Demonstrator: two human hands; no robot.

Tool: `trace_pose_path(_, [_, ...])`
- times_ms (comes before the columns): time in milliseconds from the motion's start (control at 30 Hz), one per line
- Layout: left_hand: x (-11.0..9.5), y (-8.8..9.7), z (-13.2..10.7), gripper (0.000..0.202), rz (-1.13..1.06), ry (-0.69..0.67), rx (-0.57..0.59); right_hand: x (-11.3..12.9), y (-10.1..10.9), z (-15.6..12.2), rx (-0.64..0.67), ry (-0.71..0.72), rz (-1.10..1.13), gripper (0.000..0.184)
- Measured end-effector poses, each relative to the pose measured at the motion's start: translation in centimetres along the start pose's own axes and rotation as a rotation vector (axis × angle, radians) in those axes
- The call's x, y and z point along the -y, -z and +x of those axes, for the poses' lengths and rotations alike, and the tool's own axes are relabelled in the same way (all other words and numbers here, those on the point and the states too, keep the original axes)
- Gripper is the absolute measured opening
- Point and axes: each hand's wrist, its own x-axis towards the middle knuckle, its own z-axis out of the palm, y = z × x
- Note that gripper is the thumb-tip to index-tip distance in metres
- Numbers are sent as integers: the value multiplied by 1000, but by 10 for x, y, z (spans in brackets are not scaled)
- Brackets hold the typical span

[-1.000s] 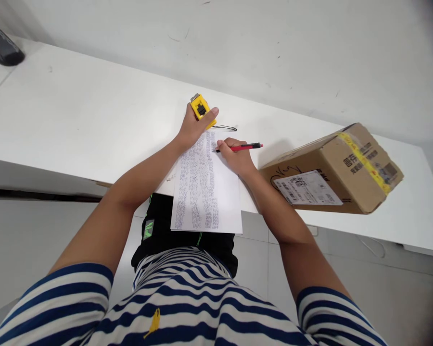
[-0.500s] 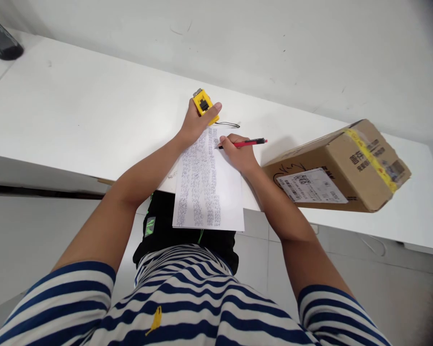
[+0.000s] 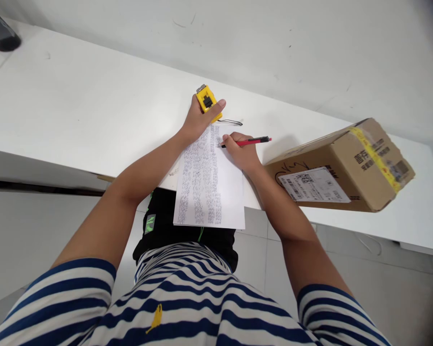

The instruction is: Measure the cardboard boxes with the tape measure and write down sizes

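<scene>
A white sheet of paper (image 3: pixel 216 192) covered in columns of blue handwriting lies on the white desk (image 3: pixel 86 110), its near end hanging over the desk's front edge. My left hand (image 3: pixel 199 120) rests at the sheet's top, closed around a small yellow tape measure (image 3: pixel 208 101) whose black strap (image 3: pixel 231 122) trails to the right. My right hand (image 3: pixel 241 151) grips a red pen (image 3: pixel 248 142), tip touching the paper near its upper right corner.
A taped cardboard box (image 3: pixel 342 168) with a shipping label sits on the desk just right of my right forearm. A dark object (image 3: pixel 0 33) lies at the desk's far left. A white wall runs behind the desk; tiled floor shows below.
The view has drifted slightly, so everything sits a little higher and to the right in the frame. The pen stays on the paper's upper right; both hands keep their grip.
</scene>
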Motion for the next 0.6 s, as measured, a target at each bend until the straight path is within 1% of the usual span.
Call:
trace_pose_path(233, [0,0,1,41,-17,-10,15,0,0,-2,-16,16,5,65])
trace_pose_path(333, [0,0,1,45,-27,-8,14,0,0,-2,-45,20,15,65])
trace_pose_path(400, [0,0,1,43,-26,-5,10,0,0,-2,-59,16,12,65])
trace_pose_path(500, [-2,0,-1,41,-21,6,17,2,1,-2,-24,7,-9,66])
trace_pose_path(600, [-4,-1,-3,44,-23,28,27,3,2,-3,-6,3,-14,66])
